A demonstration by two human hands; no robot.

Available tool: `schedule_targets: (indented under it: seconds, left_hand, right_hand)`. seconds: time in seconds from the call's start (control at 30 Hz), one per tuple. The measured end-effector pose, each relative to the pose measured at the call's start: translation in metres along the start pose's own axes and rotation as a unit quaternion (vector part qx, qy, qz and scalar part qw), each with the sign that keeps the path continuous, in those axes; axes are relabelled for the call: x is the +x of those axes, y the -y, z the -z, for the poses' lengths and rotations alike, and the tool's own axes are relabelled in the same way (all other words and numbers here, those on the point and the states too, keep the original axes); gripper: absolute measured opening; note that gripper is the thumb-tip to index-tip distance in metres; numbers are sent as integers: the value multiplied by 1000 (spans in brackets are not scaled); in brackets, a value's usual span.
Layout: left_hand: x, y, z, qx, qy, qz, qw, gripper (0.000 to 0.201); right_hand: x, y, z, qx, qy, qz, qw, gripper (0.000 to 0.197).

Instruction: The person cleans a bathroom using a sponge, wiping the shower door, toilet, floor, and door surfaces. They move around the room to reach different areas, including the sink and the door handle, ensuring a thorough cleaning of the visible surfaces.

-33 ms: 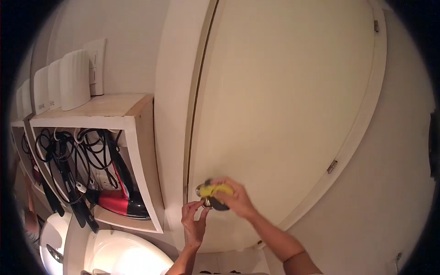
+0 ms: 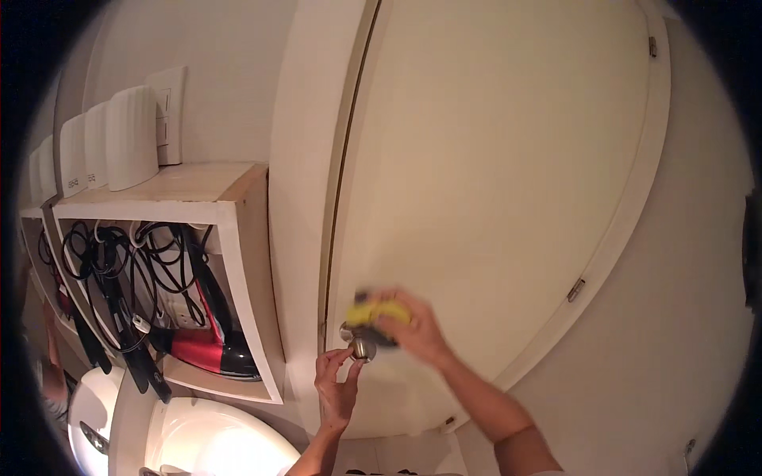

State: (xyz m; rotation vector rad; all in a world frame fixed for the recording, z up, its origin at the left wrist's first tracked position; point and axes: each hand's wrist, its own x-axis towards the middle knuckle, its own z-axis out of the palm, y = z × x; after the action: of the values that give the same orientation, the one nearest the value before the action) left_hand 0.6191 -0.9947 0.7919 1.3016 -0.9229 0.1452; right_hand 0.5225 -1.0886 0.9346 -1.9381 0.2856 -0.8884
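Observation:
A round metal door knob (image 2: 364, 349) sits low on the cream door (image 2: 492, 174), close to its left edge. Thumb and fingers of my left hand (image 2: 336, 390) pinch the knob's near side. Just above and to the right, my right hand (image 2: 418, 327) is closed around a yellow-and-black object (image 2: 373, 314); motion smears it, so its kind cannot be made out. Its lower dark part hangs close to the knob; whether they touch does not show. Another small round metal piece (image 2: 346, 332) shows beside the knob, partly covered.
At left, a white open cabinet (image 2: 274, 333) holds a red-and-black hair dryer (image 2: 198, 349) and black corded tools (image 2: 119, 293). White ribbed containers (image 2: 131, 139) stand on top, near a wall switch (image 2: 169, 115). Below lies a white basin (image 2: 226, 436). Hinges (image 2: 575, 290) line the door's right edge.
My right hand has lifted slightly up and to the right with the yellow-and-black object, uncovering more of the knob. My left hand stays in place at the knob.

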Motion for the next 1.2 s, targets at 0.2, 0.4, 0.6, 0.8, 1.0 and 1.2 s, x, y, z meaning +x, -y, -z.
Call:
schedule_targets:
  seconds: [0.2,0.4,0.6,0.8,1.0,1.2]
  left_hand:
    - [-4,-5,-10,5,12,-11,1000,33]
    - [-2,-17,-2,22,-17,-36,999,32]
    - [2,-24,-2,20,-19,-58,998,31]
    - [1,-18,3,70,-79,-104,989,15]
    - [9,-26,23,20,-92,-134,987,18]
    - [13,-28,19,1,-93,-145,985,18]
  right_hand:
    - [129,108,54,-480,-241,484,690,45]
    - [80,-44,29,-584,-36,548,597,32]
    - [87,-6,45,-607,35,545,578,33]
    - [153,115,2,-355,-114,627,684,33]
    - [204,185,25,-625,-120,647,420,38]
    - [299,357,50,-581,-303,552,515,52]
